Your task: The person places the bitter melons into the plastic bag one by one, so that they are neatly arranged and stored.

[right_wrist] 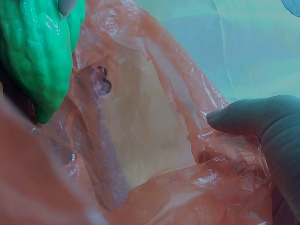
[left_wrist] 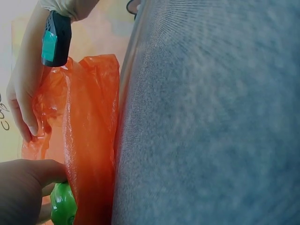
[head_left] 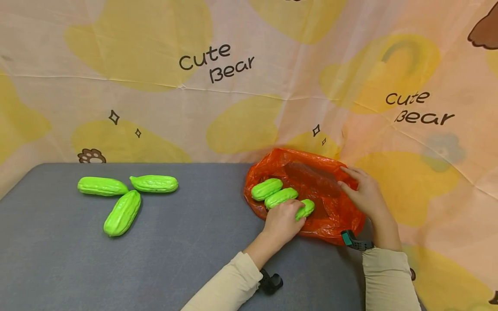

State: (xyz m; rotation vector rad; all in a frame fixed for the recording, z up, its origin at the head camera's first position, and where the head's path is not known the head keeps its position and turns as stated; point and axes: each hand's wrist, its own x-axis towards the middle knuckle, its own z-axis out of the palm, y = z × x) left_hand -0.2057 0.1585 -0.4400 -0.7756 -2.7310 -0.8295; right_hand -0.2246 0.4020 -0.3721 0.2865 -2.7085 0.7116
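A red plastic bag (head_left: 334, 220) lies open-mouthed on the table's right side, two bright green bitter melons (head_left: 267, 189) resting side by side in it. My left hand (head_left: 285, 219) grips a third bitter melon (head_left: 306, 209) at the bag's near edge, fingers over its top; that melon (left_wrist: 63, 205) shows partly behind the bag's wall in the left wrist view. At the bag's right rim, my right hand (head_left: 367, 193) holds the film between thumb and fingers. The right wrist view shows its thumb on the crumpled film, the fingers mostly hidden.
Three more bitter melons (head_left: 122, 214) lie close together on the left of the grey table (head_left: 186, 255). A patterned cloth (head_left: 233, 116) hangs behind the table and along its right side. Black straps (head_left: 271, 281) are worn at the wrists.
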